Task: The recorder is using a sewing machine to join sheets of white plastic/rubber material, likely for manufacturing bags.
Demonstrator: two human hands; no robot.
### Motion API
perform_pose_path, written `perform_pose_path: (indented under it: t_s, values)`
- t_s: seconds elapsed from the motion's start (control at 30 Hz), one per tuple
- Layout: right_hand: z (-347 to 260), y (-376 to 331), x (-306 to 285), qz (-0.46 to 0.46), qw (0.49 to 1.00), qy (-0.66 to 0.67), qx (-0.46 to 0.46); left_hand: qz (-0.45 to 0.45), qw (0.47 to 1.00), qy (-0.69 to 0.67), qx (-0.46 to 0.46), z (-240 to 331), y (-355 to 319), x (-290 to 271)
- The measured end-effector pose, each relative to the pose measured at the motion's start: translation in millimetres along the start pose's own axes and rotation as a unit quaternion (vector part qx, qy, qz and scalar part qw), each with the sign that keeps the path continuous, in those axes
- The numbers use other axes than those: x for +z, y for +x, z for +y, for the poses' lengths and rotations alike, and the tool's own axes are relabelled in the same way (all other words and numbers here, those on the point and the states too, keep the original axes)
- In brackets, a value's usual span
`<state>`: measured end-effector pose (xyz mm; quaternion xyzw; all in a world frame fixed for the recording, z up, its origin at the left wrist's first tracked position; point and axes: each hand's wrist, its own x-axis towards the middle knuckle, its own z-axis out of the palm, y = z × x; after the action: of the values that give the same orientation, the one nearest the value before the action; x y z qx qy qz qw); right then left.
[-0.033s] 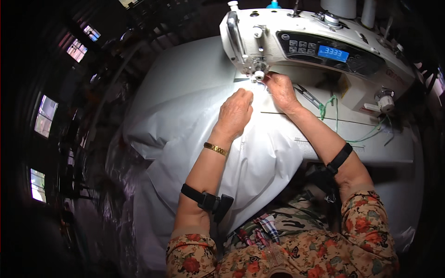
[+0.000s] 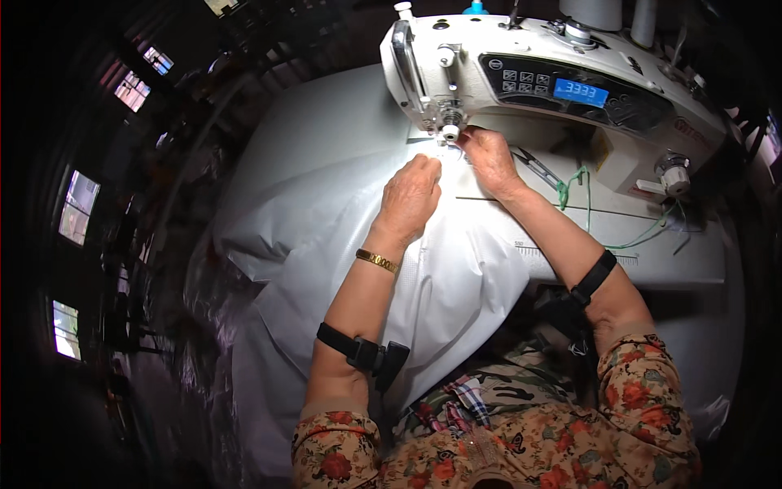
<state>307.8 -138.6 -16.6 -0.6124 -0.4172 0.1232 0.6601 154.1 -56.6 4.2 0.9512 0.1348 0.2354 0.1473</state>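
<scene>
A white sewing machine (image 2: 521,73) stands at the back, its needle area brightly lit. Shiny white sheeting (image 2: 440,261) runs from under the needle area down toward my lap in loose folds. Just left and in front of the presser foot, my left hand (image 2: 410,196) has its fingers curled closed on the sheeting. On the other side, my right hand (image 2: 491,159) reaches in right beside the needle with fingertips pinched together. What those fingertips hold is hidden by the bright glare and the machine head.
Thread snips (image 2: 538,168) with a green cord (image 2: 588,196) lie on the machine bed, right of my right hand. A printed ruler scale (image 2: 529,249) runs along the table's front. Thread cones (image 2: 592,12) stand behind the machine. Crumpled clear plastic (image 2: 208,342) hangs at the left.
The whole view has shifted very slightly. Both hands keep their places by the needle, and the sheeting lies almost the same.
</scene>
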Motion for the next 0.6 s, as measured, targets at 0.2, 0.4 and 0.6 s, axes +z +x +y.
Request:
perform_pose_path:
  t_s: [0.2, 0.4, 0.6]
  values:
    - [0, 2, -8, -0.011, 0.999, 0.029, 0.030, 0.018, 1.000, 0.004, 0.010, 2, 7, 8]
    - [-4, 0, -5, -0.026, 1.000, 0.008, -0.006, -0.007, 0.999, -0.037, -0.015, 0, -5, -5]
    - [-1, -25, -39, -0.024, 0.992, 0.120, 0.030, 0.024, 0.981, -0.190, -0.023, 33, -102, -27]
